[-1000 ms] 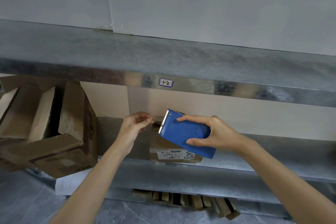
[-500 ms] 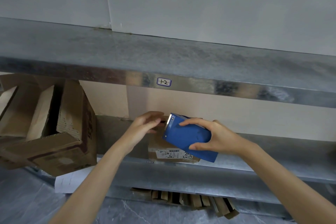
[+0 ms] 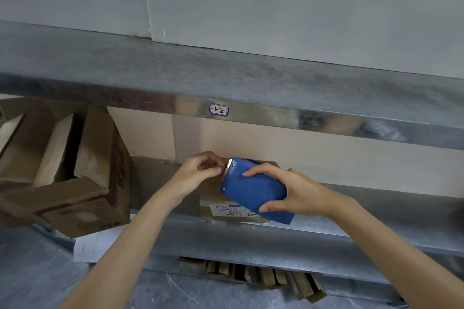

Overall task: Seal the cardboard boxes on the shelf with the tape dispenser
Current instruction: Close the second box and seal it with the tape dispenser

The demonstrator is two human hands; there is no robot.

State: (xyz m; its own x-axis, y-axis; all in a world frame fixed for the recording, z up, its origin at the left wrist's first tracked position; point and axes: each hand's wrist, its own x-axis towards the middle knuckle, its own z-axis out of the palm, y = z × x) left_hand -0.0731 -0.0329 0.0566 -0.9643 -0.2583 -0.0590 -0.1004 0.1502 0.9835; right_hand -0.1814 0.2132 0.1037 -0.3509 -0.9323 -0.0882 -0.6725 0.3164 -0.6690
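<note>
My right hand (image 3: 298, 193) grips a blue tape dispenser (image 3: 253, 190), its toothed blade pointing up and left. My left hand (image 3: 198, 173) is right at that blade, thumb and fingertips pinched together on the tape end, which is too thin to see clearly. Under both hands a small cardboard box (image 3: 213, 204) with a white label sits on the middle metal shelf (image 3: 351, 223). The dispenser hides much of the box top.
A large open cardboard box (image 3: 75, 183) lies tipped on its side at the left of the same shelf, over a white sheet. The upper shelf (image 3: 226, 78) carries a "1-2" label. Flattened cardboard pieces (image 3: 263, 276) stand below, above a grey floor.
Both hands and the dispenser sank closer to the small box. My left hand closed in on the blade and now pinches at it.
</note>
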